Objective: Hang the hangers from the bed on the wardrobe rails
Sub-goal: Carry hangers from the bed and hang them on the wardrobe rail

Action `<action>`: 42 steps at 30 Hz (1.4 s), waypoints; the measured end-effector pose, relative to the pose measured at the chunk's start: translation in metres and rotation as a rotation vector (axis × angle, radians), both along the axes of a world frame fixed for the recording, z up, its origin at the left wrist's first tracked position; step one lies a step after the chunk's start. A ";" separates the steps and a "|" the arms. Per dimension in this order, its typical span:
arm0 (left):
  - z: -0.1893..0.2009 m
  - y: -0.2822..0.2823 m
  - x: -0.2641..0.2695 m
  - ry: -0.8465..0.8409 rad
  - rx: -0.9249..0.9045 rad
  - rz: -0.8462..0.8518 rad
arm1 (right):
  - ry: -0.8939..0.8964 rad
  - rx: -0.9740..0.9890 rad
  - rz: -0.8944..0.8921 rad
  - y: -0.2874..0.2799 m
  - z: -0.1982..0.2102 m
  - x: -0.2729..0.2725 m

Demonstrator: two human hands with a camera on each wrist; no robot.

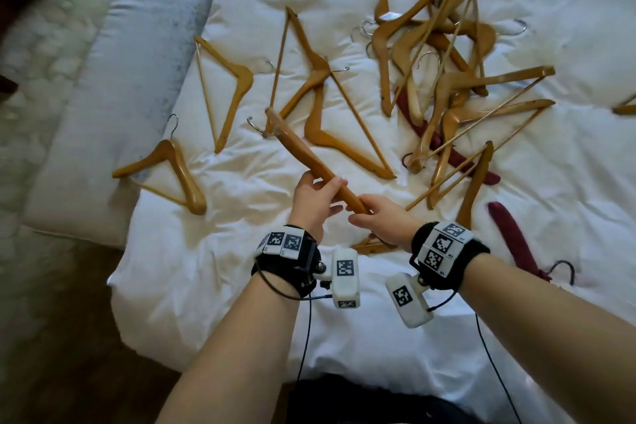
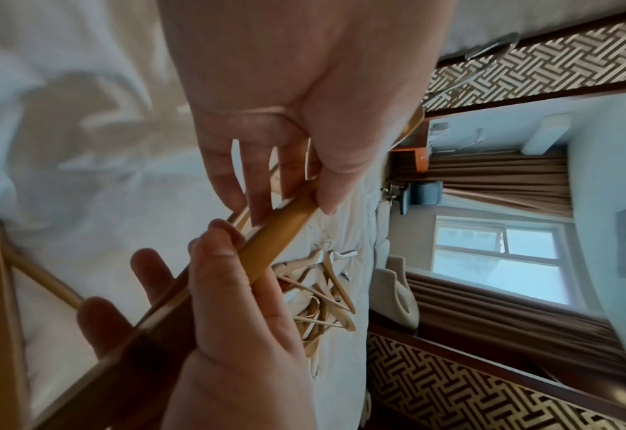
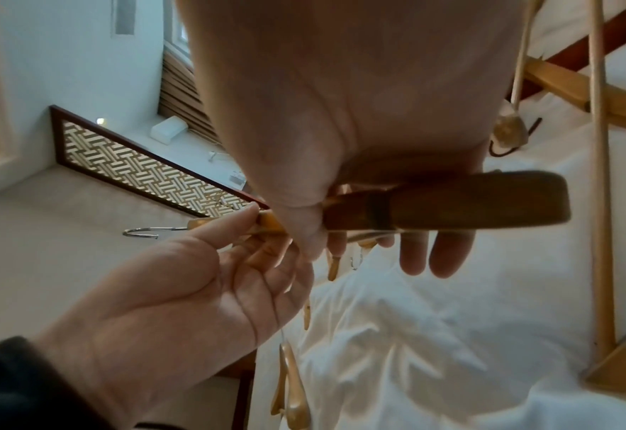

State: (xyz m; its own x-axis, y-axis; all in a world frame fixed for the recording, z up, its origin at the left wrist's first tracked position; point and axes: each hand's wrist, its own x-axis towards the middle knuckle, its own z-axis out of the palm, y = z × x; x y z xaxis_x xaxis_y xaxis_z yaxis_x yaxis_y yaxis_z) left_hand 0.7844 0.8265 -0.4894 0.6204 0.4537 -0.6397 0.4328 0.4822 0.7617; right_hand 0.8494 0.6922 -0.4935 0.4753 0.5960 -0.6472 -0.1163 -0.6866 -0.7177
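A person stands at the foot of a bed covered with a rumpled white duvet, seen from a head camera looking down. Both bare forearms reach forward, each wrist wearing a black band with printed square markers and a small white camera box.

Both hands hold one wooden hanger just above the duvet. It is seen nearly edge-on, running diagonally away and to the left, with its metal hook at the far end. The left hand grips the near arm of the hanger, thumb on top and fingers curled underneath. The right hand pinches the very end of that same arm between thumb and fingers. In the right wrist view, the end of the hanger sticks out past the palm of the right hand, with the left hand alongside it. In the left wrist view, the two hands sit close together on the wooden arm.

Many more wooden hangers lie on the duvet. Three lie singly to the left and centre, well apart from each other. A large tangled pile lies to the upper right. A few dark red hangers are mixed in, and one lies alone near the right forearm.

To the left of the bed is a pale bench cushion and brown floor.
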 end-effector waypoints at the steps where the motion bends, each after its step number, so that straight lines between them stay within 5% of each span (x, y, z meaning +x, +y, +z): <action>1: 0.009 -0.003 -0.003 -0.005 0.005 0.009 | -0.006 0.007 0.002 -0.002 0.006 0.000; 11: 0.108 -0.049 -0.058 -0.099 0.069 0.173 | -0.211 0.138 0.038 -0.032 0.100 -0.017; 24: 0.204 -0.075 -0.169 -0.199 0.256 0.340 | -0.175 0.397 0.172 -0.026 0.193 -0.092; 42: 0.229 -0.152 -0.467 -0.063 0.322 0.959 | 0.067 0.488 0.591 -0.013 0.247 -0.369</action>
